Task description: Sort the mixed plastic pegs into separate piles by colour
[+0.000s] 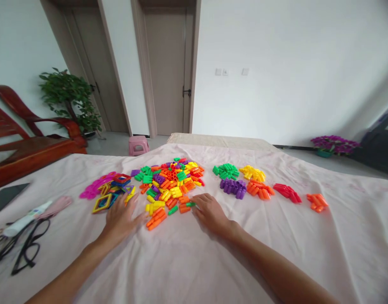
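Observation:
A mixed heap of plastic building pieces (173, 179) in orange, yellow, green, purple and red lies mid-table, made of small tubes and joined tube blocks. My left hand (121, 216) is open beside the heap's near left edge, fingers spread and holding nothing. Close to its fingertips are magnetic frame tiles (102, 203) and pink plastic pieces (97, 185). My right hand (210, 212) is at the heap's near right edge, thumb and fingers closed on a small green tube piece (190, 204). An orange block (156, 219) lies between my hands.
Sorted piles stand to the right: green (226, 171), yellow (252, 173), purple (233, 187), orange (260, 189), red (287, 192), and another orange group (317, 202). At left lie glasses (31, 245), a white tube (25, 219) and a dark flat device (6, 198) on the tablecloth (194, 270).

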`<state>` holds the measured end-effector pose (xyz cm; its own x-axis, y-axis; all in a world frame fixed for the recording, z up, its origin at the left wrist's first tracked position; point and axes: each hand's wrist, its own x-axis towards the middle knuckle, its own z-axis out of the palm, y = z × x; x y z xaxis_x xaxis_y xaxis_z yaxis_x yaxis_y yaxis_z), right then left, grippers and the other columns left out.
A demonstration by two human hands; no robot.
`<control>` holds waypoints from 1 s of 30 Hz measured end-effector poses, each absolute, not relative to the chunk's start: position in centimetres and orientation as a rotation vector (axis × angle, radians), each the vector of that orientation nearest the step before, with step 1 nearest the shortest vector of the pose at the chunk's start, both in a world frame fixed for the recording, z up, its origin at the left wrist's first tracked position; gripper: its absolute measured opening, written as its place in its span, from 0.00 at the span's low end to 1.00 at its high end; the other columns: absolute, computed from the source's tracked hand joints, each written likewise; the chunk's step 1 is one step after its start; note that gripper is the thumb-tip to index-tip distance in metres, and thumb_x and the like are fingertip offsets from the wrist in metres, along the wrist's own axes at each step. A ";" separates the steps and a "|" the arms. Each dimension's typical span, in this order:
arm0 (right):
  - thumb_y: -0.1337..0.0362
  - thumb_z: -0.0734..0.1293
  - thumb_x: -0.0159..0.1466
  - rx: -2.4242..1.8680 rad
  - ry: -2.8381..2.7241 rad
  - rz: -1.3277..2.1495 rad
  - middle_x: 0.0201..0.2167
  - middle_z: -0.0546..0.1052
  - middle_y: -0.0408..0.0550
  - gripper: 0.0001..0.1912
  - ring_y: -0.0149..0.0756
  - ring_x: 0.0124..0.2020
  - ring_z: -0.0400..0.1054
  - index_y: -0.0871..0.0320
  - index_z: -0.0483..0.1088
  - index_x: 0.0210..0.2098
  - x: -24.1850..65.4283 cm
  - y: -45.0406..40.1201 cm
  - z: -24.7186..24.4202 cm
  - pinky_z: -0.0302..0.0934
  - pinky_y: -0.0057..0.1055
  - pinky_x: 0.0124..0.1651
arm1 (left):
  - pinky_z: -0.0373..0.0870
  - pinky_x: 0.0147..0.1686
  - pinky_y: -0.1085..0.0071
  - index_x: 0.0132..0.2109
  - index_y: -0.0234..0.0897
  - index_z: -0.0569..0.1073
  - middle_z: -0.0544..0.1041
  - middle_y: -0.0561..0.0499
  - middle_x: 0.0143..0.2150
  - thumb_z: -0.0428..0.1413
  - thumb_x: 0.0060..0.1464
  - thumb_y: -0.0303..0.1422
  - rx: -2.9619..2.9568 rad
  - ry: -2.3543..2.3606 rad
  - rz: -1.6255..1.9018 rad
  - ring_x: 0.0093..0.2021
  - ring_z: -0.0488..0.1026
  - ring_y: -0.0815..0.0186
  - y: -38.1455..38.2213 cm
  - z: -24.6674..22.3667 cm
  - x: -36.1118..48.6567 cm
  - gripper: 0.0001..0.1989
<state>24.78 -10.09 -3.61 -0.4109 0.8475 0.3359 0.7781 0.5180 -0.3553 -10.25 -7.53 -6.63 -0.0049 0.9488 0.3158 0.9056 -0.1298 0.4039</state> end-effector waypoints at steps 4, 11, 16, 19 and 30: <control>0.63 0.67 0.67 -1.493 -2.308 0.156 0.45 0.79 0.51 0.13 0.42 0.49 0.68 0.54 0.75 0.51 23.8 -9.6 -3.3 0.60 0.37 0.52 | 0.48 0.63 0.38 0.71 0.45 0.59 0.55 0.32 0.72 0.56 0.48 0.59 2.180 2.082 0.515 0.73 0.48 0.40 -9.5 -8.7 -8.7 0.47; 0.61 0.66 0.68 -1.542 -2.265 0.129 0.42 0.77 0.49 0.11 0.40 0.45 0.68 0.53 0.76 0.48 23.5 -9.1 -3.8 0.59 0.34 0.50 | 0.49 0.65 0.44 0.73 0.42 0.53 0.49 0.33 0.74 0.64 0.40 0.54 2.318 1.835 0.749 0.73 0.44 0.39 -8.0 -9.2 -2.3 0.57; 0.66 0.64 0.69 -1.553 -2.190 0.100 0.42 0.74 0.50 0.10 0.38 0.45 0.67 0.54 0.75 0.48 24.1 -9.6 -4.2 0.60 0.32 0.48 | 0.48 0.66 0.45 0.72 0.39 0.58 0.46 0.34 0.75 0.61 0.48 0.51 2.360 1.776 0.911 0.73 0.43 0.39 -5.8 -8.2 1.0 0.48; 0.65 0.62 0.71 -1.522 -2.083 0.121 0.41 0.73 0.49 0.11 0.37 0.44 0.68 0.55 0.74 0.49 24.8 -9.4 -4.7 0.61 0.31 0.46 | 0.44 0.66 0.43 0.68 0.38 0.65 0.54 0.33 0.73 0.62 0.47 0.53 2.308 1.852 0.909 0.72 0.45 0.38 -3.8 -7.2 1.7 0.45; 0.56 0.62 0.70 -1.467 -1.756 0.192 0.37 0.78 0.50 0.14 0.40 0.39 0.72 0.56 0.77 0.43 29.2 -6.8 -3.9 0.65 0.34 0.44 | 0.54 0.66 0.56 0.58 0.41 0.73 0.75 0.45 0.60 0.43 0.66 0.44 2.137 1.686 1.454 0.64 0.65 0.56 -1.3 -6.5 -1.2 0.22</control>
<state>29.16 -6.79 -3.87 0.0156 0.8754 0.4832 0.7499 0.3093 -0.5847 -1.20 -1.33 -6.46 -0.0403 0.7824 0.6215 0.7298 -0.4018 0.5531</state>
